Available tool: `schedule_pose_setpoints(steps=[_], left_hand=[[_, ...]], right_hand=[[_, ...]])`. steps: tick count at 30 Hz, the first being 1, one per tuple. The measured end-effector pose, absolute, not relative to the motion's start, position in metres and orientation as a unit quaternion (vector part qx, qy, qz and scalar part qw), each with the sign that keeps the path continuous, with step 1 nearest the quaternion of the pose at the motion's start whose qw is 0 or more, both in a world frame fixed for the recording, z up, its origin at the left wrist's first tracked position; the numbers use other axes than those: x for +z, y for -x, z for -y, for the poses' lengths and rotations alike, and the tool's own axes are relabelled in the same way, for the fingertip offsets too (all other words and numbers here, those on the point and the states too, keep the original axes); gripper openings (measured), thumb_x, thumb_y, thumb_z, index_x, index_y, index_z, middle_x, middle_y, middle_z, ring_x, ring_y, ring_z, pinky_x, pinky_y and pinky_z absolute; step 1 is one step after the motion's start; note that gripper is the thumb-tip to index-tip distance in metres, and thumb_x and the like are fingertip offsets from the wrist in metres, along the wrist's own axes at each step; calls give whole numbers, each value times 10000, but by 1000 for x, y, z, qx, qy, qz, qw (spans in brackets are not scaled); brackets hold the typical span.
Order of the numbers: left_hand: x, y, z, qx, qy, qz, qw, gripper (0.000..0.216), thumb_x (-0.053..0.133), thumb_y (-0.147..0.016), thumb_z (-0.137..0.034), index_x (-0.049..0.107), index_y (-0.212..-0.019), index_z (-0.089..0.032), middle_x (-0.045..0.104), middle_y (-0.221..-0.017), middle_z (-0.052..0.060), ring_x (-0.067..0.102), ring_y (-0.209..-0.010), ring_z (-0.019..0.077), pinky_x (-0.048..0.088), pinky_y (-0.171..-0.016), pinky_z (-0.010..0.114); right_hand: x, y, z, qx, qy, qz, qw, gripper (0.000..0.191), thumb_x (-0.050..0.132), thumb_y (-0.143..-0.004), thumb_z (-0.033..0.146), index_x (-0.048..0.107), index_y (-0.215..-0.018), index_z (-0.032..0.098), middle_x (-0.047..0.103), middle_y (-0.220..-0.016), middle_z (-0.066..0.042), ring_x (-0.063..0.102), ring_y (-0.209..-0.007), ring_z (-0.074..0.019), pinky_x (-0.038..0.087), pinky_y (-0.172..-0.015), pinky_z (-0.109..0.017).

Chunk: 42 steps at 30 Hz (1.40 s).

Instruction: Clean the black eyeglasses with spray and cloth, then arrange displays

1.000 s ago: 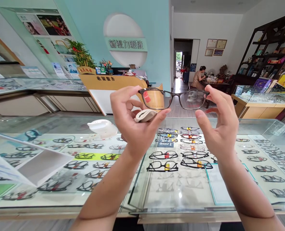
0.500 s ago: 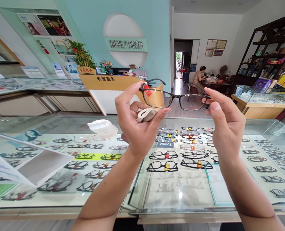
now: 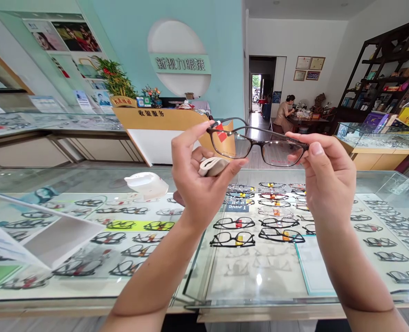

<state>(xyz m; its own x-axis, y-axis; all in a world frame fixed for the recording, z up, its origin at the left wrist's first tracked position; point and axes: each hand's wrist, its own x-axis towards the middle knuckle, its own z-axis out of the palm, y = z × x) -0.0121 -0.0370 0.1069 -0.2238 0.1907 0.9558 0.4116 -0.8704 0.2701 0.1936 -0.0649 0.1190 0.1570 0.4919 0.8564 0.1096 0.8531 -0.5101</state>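
Observation:
I hold a pair of dark-framed glasses (image 3: 257, 144) up at chest height, above a glass display counter (image 3: 259, 276). My left hand (image 3: 200, 177) pinches the frame's left corner, where a small red tag hangs, and also keeps a folded beige cloth (image 3: 213, 166) tucked in its fingers. At the frame's right corner my right hand (image 3: 328, 177) grips it between thumb and fingers. The temples are open and point away from me.
The counter holds several rows of glasses under the glass. A white plastic object (image 3: 147, 183) lies on top at left, next to a tilted white card (image 3: 34, 230). A person (image 3: 285, 110) sits at a far table; a reception desk (image 3: 149, 124) stands behind.
The glasses have tipped so the temples swing up and away, and shifted slightly right. Both hands moved a little right with them, keeping their grip.

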Motion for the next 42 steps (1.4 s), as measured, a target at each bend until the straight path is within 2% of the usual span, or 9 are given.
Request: schedule_pose_setpoints(steps=[4, 8, 11, 13, 16, 25, 31, 37, 42], left_hand=[[106, 12, 33, -749, 625, 209, 69, 691, 910, -751, -621, 639, -1315, -328, 687, -1334, 94, 718, -1207, 319, 630, -661, 385], [104, 14, 31, -736, 643, 207, 31, 742, 936, -743, -558, 603, -1376, -360, 680, -1412, 105, 760, -1046, 273, 639, -669, 376], [104, 15, 33, -733, 649, 204, 21, 747, 933, -743, -553, 595, -1381, -363, 677, -1419, 113, 735, -1164, 309, 682, -795, 436], [104, 14, 33, -734, 650, 195, 15, 727, 926, -752, -549, 600, -1371, -351, 679, -1397, 122, 702, -1250, 324, 691, -878, 470], [105, 13, 33, -739, 648, 186, 0, 697, 938, -749, -535, 612, -1330, -328, 678, -1360, 117, 700, -1253, 311, 693, -908, 466], [113, 6, 55, -741, 618, 243, -98, 621, 974, -726, -490, 587, -1173, -300, 759, -1115, 48, 779, -902, 224, 657, -691, 342], [113, 2, 58, -761, 598, 226, -109, 616, 1004, -695, -404, 581, -1126, -285, 772, -1074, 46, 793, -973, 240, 650, -710, 335], [108, 5, 50, -765, 596, 223, -100, 653, 998, -691, -461, 570, -1154, -290, 758, -1038, 21, 783, -875, 206, 626, -680, 318], [106, 5, 50, -770, 595, 223, -59, 643, 995, -693, -467, 571, -1148, -303, 726, -1040, 14, 772, -897, 205, 638, -687, 327]], right_hand=[[119, -194, 64, 167, 214, 635, 723, 180, 628, -1074, 390, 771, -1108, 286, 812, -1178, -16, 771, -958, -175, 669, -825, -377], [118, -194, 64, 164, 218, 634, 724, 196, 627, -1072, 435, 764, -1110, 300, 802, -1180, -19, 769, -1070, -195, 668, -838, -365], [118, -194, 65, 160, 214, 633, 727, 184, 624, -1076, 432, 758, -1104, 310, 798, -1178, -19, 754, -1172, -217, 667, -828, -360], [118, -194, 66, 164, 211, 634, 726, 170, 623, -1078, 421, 755, -1101, 317, 800, -1182, -15, 758, -1158, -209, 663, -811, -349], [118, -194, 66, 170, 211, 632, 726, 166, 628, -1076, 420, 755, -1100, 317, 805, -1173, -14, 768, -1100, -199, 658, -789, -342], [113, -202, 54, 150, 235, 634, 721, 233, 613, -1073, 482, 754, -1107, 300, 775, -1030, -20, 758, -1013, -190, 629, -867, -366], [114, -201, 54, 202, 257, 619, 715, 206, 639, -1062, 464, 761, -1044, 299, 735, -930, 0, 721, -906, -162, 595, -840, -342], [116, -199, 57, 249, 270, 594, 716, 201, 694, -1021, 477, 768, -988, 293, 687, -866, 7, 698, -889, -168, 576, -867, -354], [117, -198, 53, 278, 292, 593, 697, 224, 709, -1000, 495, 756, -963, 279, 691, -871, 5, 670, -877, -168, 559, -839, -350]])
